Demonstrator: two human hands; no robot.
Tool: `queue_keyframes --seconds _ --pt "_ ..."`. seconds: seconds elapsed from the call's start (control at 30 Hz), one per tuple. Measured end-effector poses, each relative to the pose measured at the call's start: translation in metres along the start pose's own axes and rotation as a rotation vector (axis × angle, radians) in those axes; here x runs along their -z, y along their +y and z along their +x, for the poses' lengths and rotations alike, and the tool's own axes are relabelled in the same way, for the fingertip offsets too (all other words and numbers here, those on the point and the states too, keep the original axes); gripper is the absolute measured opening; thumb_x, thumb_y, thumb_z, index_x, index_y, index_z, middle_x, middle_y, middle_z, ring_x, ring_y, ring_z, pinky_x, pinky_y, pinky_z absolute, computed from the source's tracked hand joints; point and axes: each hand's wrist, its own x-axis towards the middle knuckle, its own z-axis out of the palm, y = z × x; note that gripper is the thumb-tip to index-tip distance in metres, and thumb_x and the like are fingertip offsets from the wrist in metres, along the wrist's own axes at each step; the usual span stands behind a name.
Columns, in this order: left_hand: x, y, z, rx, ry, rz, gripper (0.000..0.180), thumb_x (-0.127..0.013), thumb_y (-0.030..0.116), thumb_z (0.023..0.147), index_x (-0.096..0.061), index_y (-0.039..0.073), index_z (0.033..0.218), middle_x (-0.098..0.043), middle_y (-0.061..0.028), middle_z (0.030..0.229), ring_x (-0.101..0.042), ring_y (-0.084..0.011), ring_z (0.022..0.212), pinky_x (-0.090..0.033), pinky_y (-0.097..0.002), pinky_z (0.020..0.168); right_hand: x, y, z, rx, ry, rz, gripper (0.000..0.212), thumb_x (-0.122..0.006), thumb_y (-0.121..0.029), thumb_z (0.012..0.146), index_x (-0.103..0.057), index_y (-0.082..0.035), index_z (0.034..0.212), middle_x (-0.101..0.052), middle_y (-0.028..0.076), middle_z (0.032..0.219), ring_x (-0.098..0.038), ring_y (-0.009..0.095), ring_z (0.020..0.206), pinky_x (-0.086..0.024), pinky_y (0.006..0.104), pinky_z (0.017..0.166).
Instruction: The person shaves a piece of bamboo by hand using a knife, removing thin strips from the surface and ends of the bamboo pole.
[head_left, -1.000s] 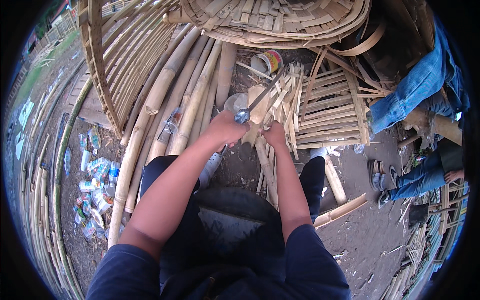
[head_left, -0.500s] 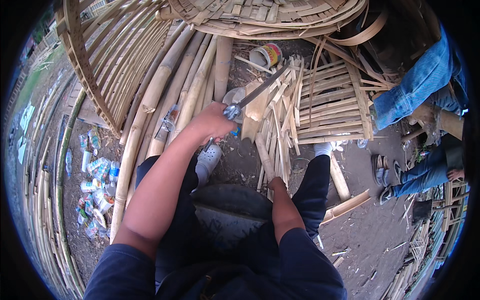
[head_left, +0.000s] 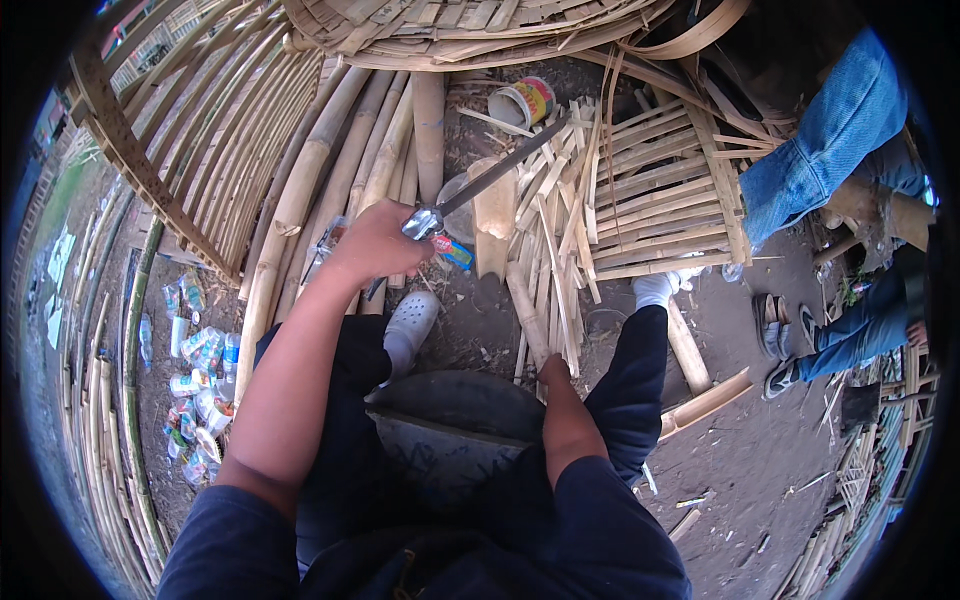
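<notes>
My left hand (head_left: 378, 243) is closed around the handle of a machete (head_left: 500, 170) with a shiny metal guard. Its long dark blade slants up and to the right, over a short split bamboo block (head_left: 494, 222) and toward a heap of bamboo strips. Lower and right of centre, my right hand (head_left: 553, 369) is closed on the near end of a bamboo piece (head_left: 527, 312), its fingers partly hidden. The piece lies along the left side of the bamboo strips (head_left: 565, 240). Below the machete's guard sits a small blue and red packet (head_left: 455, 252).
A slatted bamboo panel (head_left: 660, 200) lies right of the strips. Bamboo poles (head_left: 318, 160), a slatted frame (head_left: 150, 180) and plastic litter (head_left: 205, 350) are to the left. A woven basket (head_left: 480, 45) stands ahead. At right is another person's denim sleeve or leg (head_left: 820, 140).
My left hand and the machete have shifted left, uncovering more of the packet. My right hand stays on the bamboo piece. The whole view has shifted slightly.
</notes>
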Motion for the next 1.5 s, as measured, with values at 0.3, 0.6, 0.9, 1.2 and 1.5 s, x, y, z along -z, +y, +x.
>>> queue_keyframes --seconds 0.3,0.6,0.9,1.2,1.5 --pt "0.007 -0.005 0.004 0.035 -0.044 0.013 0.018 -0.071 0.015 0.079 -0.067 -0.002 0.080 -0.066 -0.0087 0.068 -0.066 -0.0147 0.061 -0.055 -0.0290 0.060 0.030 -0.019 -0.023 -0.009 -0.072 0.153 0.053 -0.076 -0.028 0.056 -0.069 0.002 0.099 -0.067 0.021 0.109 -0.067 0.031 0.100 -0.053 0.0387 0.086" --pt "0.013 0.012 0.013 0.131 0.201 0.472 0.038 -0.069 0.028 0.067 -0.069 -0.006 0.083 -0.068 -0.0223 0.077 -0.069 -0.0347 0.080 -0.053 -0.0409 0.076 0.076 -0.031 -0.036 0.006 -0.173 0.639 0.030 -0.068 -0.009 0.051 -0.066 0.007 0.077 -0.065 0.018 0.073 -0.066 0.031 0.070 -0.053 0.0402 0.058" --pt "0.005 0.005 0.022 0.164 0.155 0.430 0.030 -0.065 0.024 0.073 -0.066 -0.005 0.079 -0.068 -0.0197 0.076 -0.069 -0.0293 0.068 -0.055 -0.0388 0.064 0.196 -0.009 -0.115 0.273 0.092 0.853 0.046 -0.077 -0.008 0.060 -0.063 0.010 0.100 -0.067 0.015 0.087 -0.064 0.021 0.068 -0.050 0.0342 0.056" --pt "-0.014 0.014 -0.001 0.153 0.266 0.393 0.034 -0.065 0.020 0.075 -0.066 -0.002 0.102 -0.067 -0.0236 0.107 -0.065 -0.0348 0.104 -0.051 -0.0412 0.090 0.293 -0.026 -0.234 0.538 0.449 0.739 0.020 -0.068 -0.005 0.065 -0.062 0.003 0.082 -0.063 0.007 0.070 -0.058 0.014 0.059 -0.048 0.0302 0.055" --pt "-0.025 0.010 -0.020 0.132 0.252 0.420 0.033 -0.061 0.016 0.077 -0.066 -0.002 0.104 -0.066 -0.0239 0.106 -0.065 -0.0354 0.104 -0.052 -0.0417 0.089 0.408 -0.108 -0.362 0.927 1.116 0.787 0.018 -0.069 -0.005 0.068 -0.060 0.004 0.081 -0.063 0.006 0.070 -0.057 0.011 0.063 -0.048 0.0282 0.062"
